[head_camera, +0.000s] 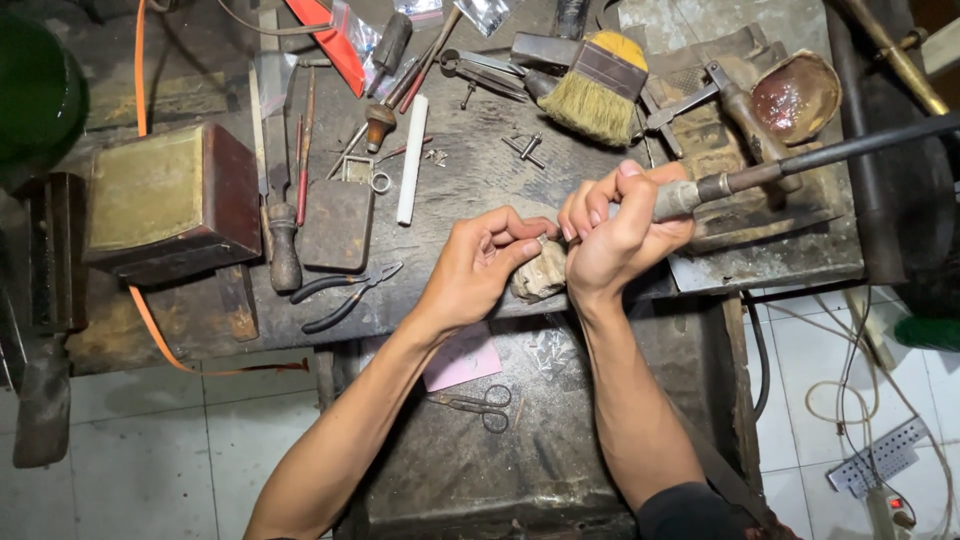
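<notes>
My left hand (490, 262) pinches a tiny piece at its fingertips, right above a pale worn bench peg (540, 274) at the workbench's front edge. What the tiny piece is cannot be made out. My right hand (620, 225) is closed around the grip of a long dark metal tool (790, 165) whose shaft runs off to the upper right. The fingertips of both hands almost meet over the peg.
The dark workbench (470, 190) holds a flat brush (595, 85), pliers (345, 295), a white stick (412, 158), a brass-topped block (170, 200), files and small tools. Scissors (480, 405) and pink paper (462, 362) lie in the tray below. Tiled floor with cables at right.
</notes>
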